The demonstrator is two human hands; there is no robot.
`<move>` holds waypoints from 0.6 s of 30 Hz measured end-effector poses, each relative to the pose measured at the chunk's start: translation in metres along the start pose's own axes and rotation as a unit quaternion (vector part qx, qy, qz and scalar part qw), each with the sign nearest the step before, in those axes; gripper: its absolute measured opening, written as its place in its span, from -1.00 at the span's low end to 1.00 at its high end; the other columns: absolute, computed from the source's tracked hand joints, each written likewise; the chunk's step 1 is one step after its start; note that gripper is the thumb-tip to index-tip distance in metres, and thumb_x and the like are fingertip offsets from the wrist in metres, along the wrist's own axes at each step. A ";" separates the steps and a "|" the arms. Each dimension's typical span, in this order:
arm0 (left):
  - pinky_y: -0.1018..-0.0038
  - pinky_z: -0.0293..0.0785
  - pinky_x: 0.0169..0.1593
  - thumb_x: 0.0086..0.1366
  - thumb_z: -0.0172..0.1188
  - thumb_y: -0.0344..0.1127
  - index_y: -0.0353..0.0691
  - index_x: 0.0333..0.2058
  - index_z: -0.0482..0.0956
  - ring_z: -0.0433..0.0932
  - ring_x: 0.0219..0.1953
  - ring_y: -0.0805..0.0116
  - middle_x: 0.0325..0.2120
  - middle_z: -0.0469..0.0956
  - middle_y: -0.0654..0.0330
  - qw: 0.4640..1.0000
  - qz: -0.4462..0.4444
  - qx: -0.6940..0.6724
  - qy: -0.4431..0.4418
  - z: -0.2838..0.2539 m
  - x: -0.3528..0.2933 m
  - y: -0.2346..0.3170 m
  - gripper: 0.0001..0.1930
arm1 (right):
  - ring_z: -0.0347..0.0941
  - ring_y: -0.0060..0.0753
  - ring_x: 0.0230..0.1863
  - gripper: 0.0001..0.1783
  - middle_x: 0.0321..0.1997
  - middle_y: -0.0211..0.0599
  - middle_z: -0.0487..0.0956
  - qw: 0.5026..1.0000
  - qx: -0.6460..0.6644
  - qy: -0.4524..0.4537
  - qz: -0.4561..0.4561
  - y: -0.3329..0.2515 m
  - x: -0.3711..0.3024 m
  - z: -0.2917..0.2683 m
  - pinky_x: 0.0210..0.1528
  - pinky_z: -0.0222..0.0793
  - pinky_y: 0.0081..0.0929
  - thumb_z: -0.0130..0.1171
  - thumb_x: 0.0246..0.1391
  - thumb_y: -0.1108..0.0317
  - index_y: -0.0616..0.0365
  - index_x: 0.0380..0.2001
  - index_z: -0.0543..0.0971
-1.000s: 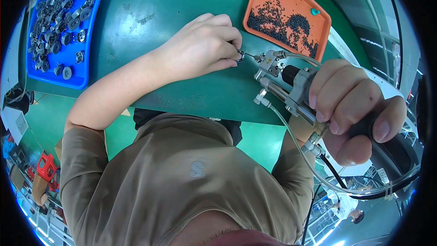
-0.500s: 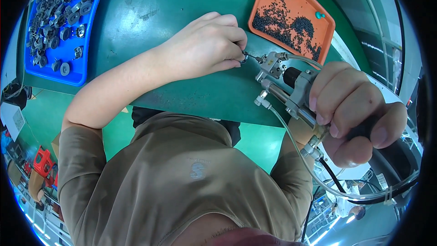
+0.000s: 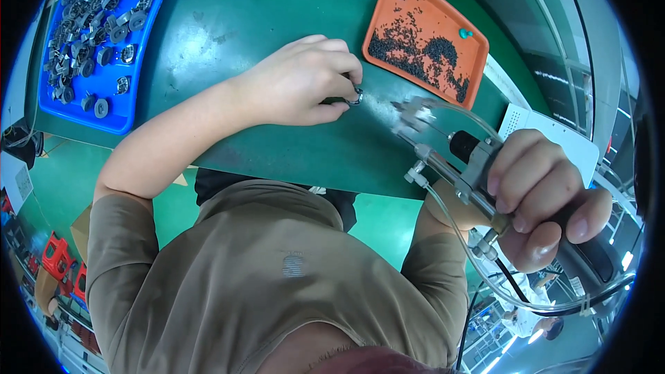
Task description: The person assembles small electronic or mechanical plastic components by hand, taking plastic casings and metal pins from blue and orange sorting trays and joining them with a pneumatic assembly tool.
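Note:
On the green table, my left hand (image 3: pixel 305 83) pinches a small grey-and-metal round part (image 3: pixel 356 97) between thumb and fingers, and much of the part is hidden by them. My right hand (image 3: pixel 540 190) is wrapped round the black grip of an air-powered hand tool (image 3: pixel 443 166) with a metal body, fittings and hoses. The tool's front end is smeared by motion and stands a little to the right of the part, apart from it.
A blue tray (image 3: pixel 119 100) of similar round parts stands at the left. At the back right, an orange tray (image 3: pixel 433 17) holds many tiny black pieces (image 3: pixel 440 50) and two coloured knobs. A clear hose (image 3: pixel 512 291) loops below my right hand; a white panel (image 3: pixel 554 142) lies beyond it.
The tool's tip has drawn back to the right, off the part it was at. My left hand, still pinching the part, appears slightly lower and further left; the whole view has shifted a little.

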State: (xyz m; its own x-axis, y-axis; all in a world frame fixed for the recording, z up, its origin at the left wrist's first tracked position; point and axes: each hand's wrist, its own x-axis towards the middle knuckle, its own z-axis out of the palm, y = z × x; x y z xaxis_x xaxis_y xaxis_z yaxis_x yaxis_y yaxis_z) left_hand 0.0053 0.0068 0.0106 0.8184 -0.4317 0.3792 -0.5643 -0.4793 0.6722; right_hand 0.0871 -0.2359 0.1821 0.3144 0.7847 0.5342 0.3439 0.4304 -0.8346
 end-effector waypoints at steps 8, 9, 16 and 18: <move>0.29 0.48 0.03 0.13 0.43 -0.33 -0.17 -0.31 0.76 0.58 -0.11 0.26 -0.18 0.68 0.31 1.000 0.026 0.000 0.009 0.006 0.001 -0.010 -0.85 | 0.41 -0.55 -0.51 -0.71 -0.48 -0.54 0.46 0.998 -0.021 -0.004 0.059 0.004 -0.004 -0.007 -0.41 0.32 -0.50 0.19 0.25 0.35 -0.14 0.00 0.44; 0.29 0.48 0.03 0.13 0.43 -0.33 -0.17 -0.31 0.76 0.58 -0.11 0.26 -0.18 0.68 0.31 1.000 0.024 -0.003 0.008 0.008 0.001 -0.009 -0.85 | 0.41 -0.56 -0.51 -0.72 -0.48 -0.54 0.46 0.999 -0.012 0.002 0.050 0.006 -0.006 -0.007 -0.40 0.32 -0.50 0.20 0.25 0.35 -0.14 0.00 0.44; 0.30 0.46 0.04 0.15 0.43 -0.30 -0.16 -0.32 0.75 0.58 -0.11 0.29 -0.19 0.68 0.33 1.000 0.023 0.006 0.009 0.012 -0.002 -0.007 -0.86 | 0.42 -0.59 -0.51 -0.75 -0.48 -0.58 0.47 0.999 0.023 0.004 0.032 0.019 -0.011 -0.002 -0.40 0.34 -0.53 0.23 0.29 0.29 -0.16 -0.02 0.46; 0.31 0.46 0.04 0.15 0.43 -0.30 -0.17 -0.32 0.75 0.58 -0.12 0.29 -0.19 0.68 0.34 1.000 0.026 0.004 0.012 0.012 -0.002 -0.008 -0.86 | 0.43 -0.59 -0.52 -0.75 -0.49 -0.58 0.48 0.999 0.029 0.013 0.019 0.025 -0.010 0.003 -0.40 0.35 -0.54 0.25 0.30 0.28 -0.16 -0.02 0.46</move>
State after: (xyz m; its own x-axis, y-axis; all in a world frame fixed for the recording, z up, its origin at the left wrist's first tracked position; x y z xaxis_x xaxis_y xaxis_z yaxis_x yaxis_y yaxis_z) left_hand 0.0067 0.0022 -0.0034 0.7902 -0.4379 0.4289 -0.6071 -0.4630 0.6458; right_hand 0.0892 -0.2319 0.1555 0.3492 0.7898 0.5042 0.2797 0.4257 -0.8606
